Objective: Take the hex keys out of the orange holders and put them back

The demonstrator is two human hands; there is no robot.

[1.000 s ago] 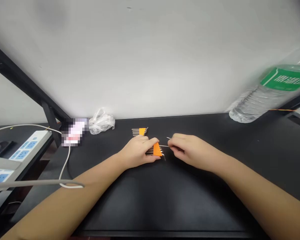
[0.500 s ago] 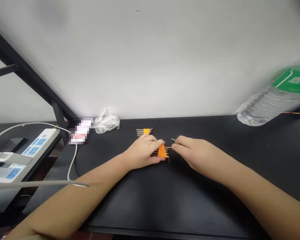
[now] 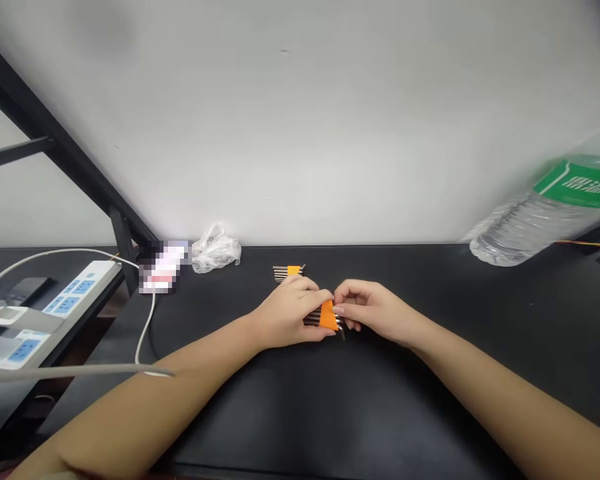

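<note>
My left hand point(image 3: 285, 313) grips a bundle of thin metal rods point(image 3: 320, 315) set through an orange wedge-shaped piece point(image 3: 329, 315), with its fingers over the rods. My right hand point(image 3: 370, 310) is against the right end of that bundle, its fingertips pinched at the orange piece. A thin rod seems to be in those fingers, but they hide most of it. Behind my left hand, a second bundle of metal rods with an orange piece point(image 3: 293, 271) lies on the black table point(image 3: 380, 373), untouched.
A white plastic bag point(image 3: 216, 250) and a pixelated object point(image 3: 163, 267) on a white cable lie at the back left. A water bottle point(image 3: 530, 230) lies at right. A power strip point(image 3: 67, 300) sits beyond the table's left edge.
My right hand has moved left and closed up to the orange piece, and the rod tip that stuck out above its fingers no longer shows. The view has shifted slightly.
</note>
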